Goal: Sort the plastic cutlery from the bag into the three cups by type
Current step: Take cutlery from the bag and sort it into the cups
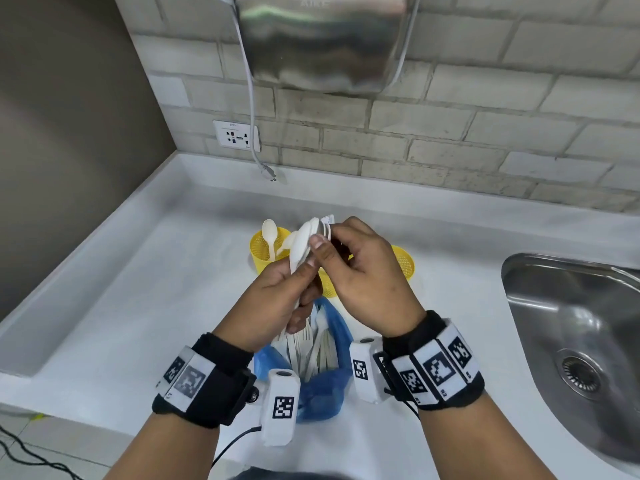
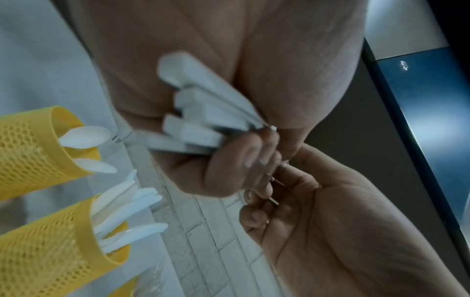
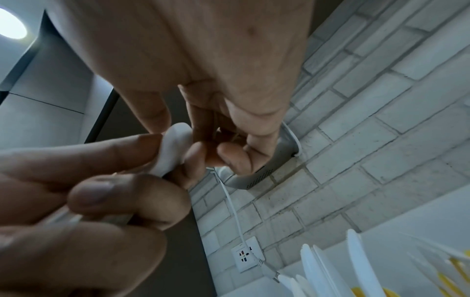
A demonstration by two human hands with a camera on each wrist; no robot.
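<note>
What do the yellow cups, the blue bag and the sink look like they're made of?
Cups: likely rigid plastic, matte, with perforated mesh walls.
Bag: thin plastic film, glossy and crumpled, slightly see-through.
Sink: probably stainless steel, with a brushed grey surface and soft reflections.

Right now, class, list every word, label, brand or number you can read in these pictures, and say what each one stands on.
None can be quoted.
Hand dryer: embossed brand at its top edge, too blurred to read.
Wall socket: small red mark, too small to read.
Wristbands: black-and-white code tags with tiny captions, illegible.
Yellow cups, cutlery, blue bag: no text.
</note>
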